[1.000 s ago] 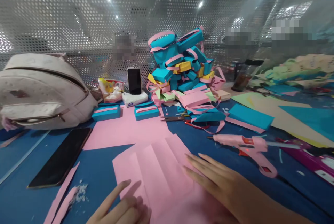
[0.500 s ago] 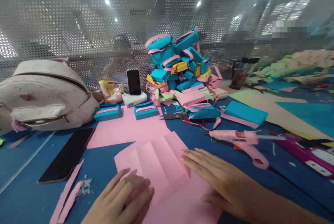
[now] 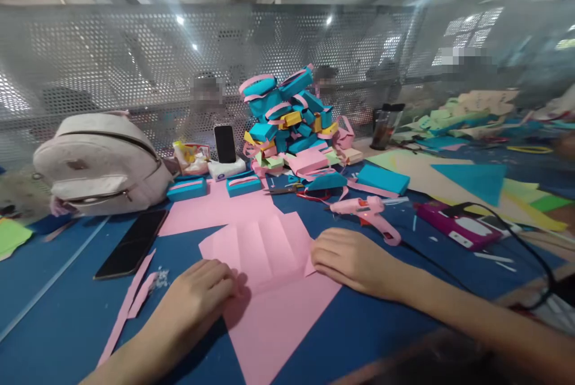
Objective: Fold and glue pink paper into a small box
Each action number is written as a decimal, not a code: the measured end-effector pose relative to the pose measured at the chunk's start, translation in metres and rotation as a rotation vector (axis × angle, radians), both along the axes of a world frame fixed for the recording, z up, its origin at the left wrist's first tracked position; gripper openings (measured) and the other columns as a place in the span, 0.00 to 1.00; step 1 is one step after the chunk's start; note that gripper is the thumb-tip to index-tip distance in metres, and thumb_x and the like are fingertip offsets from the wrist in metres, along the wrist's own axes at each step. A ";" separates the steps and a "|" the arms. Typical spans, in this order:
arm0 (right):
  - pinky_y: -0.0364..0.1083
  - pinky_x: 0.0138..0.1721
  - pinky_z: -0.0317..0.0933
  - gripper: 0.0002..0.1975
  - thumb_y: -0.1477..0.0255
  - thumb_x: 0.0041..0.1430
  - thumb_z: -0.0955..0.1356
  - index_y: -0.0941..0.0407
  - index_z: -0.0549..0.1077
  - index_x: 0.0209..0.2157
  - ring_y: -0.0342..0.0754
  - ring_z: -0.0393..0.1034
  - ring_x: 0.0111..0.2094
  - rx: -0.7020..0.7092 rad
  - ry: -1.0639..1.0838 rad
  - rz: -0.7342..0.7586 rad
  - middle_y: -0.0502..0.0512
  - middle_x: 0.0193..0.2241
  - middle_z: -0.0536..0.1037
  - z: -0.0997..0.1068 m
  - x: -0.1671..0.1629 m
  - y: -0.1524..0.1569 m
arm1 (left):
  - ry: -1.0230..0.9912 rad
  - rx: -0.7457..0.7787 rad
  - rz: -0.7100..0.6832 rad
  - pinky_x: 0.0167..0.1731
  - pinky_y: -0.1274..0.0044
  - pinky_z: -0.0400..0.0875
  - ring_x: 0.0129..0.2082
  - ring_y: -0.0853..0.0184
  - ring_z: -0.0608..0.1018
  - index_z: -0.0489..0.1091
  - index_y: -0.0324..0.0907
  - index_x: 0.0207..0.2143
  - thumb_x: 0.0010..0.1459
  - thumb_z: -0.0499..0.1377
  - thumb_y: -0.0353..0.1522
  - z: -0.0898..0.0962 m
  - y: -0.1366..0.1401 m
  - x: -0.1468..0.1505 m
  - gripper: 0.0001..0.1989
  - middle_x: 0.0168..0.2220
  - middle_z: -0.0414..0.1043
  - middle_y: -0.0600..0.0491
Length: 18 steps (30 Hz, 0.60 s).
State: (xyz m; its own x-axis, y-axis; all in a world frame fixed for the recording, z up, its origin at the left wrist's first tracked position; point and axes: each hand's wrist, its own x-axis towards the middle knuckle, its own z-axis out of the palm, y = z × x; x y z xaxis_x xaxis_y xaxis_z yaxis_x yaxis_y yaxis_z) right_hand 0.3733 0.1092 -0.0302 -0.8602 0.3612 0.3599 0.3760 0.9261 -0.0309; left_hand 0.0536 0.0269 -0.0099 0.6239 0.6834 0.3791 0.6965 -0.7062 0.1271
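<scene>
A creased sheet of pink paper lies before me, with several parallel folds across it. Its near left edge is held by my left hand, whose fingers are curled together; the thumb side is partly in shadow. At the sheet's right corner, my right hand has its fingers bent round a small folded flap. Beneath the creased piece spreads a flat pink sheet, pointing toward me. Beyond it is another pink sheet.
A pink glue gun and a purple power strip lie right. Behind rises a pile of blue, pink and yellow paper boxes. Left are a dark phone, pink strips and a white backpack. Scissors lie near the pile.
My fingers have gone from stretched out over the creased paper to curled at its edges. The right corner is now bent into a flap. The view has tilted up and shifted right.
</scene>
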 end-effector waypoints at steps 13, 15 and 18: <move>0.44 0.35 0.59 0.06 0.70 0.60 0.69 0.56 0.70 0.39 0.49 0.70 0.37 -0.289 -0.149 -0.109 0.53 0.38 0.75 0.027 -0.018 -0.005 | -0.183 -0.605 0.261 0.32 0.78 0.67 0.31 0.69 0.74 0.70 0.41 0.36 0.53 0.61 0.32 0.009 0.009 0.001 0.07 0.33 0.73 0.54; 0.43 0.34 0.59 0.02 0.74 0.60 0.68 0.56 0.70 0.36 0.47 0.70 0.37 -0.305 -0.153 -0.071 0.52 0.36 0.75 0.030 -0.022 -0.006 | -0.110 -0.552 0.222 0.32 0.78 0.66 0.31 0.69 0.73 0.70 0.40 0.34 0.53 0.61 0.31 0.012 0.009 0.004 0.05 0.34 0.73 0.54; 0.42 0.34 0.59 0.02 0.77 0.62 0.66 0.56 0.70 0.35 0.45 0.70 0.37 -0.277 -0.140 -0.013 0.52 0.37 0.75 0.029 -0.023 -0.010 | -0.001 -0.450 0.175 0.31 0.78 0.66 0.29 0.70 0.74 0.71 0.41 0.31 0.57 0.58 0.30 0.012 0.004 0.007 0.03 0.32 0.73 0.55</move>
State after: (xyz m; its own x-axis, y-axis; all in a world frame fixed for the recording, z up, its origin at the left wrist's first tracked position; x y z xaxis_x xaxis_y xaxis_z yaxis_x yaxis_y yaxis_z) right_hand 0.3504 0.0990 -0.0011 -0.8893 0.4400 0.1246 0.4058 0.8849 -0.2287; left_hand 0.0609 0.0305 0.0024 0.4845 0.8745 0.0222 0.7996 -0.4530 0.3943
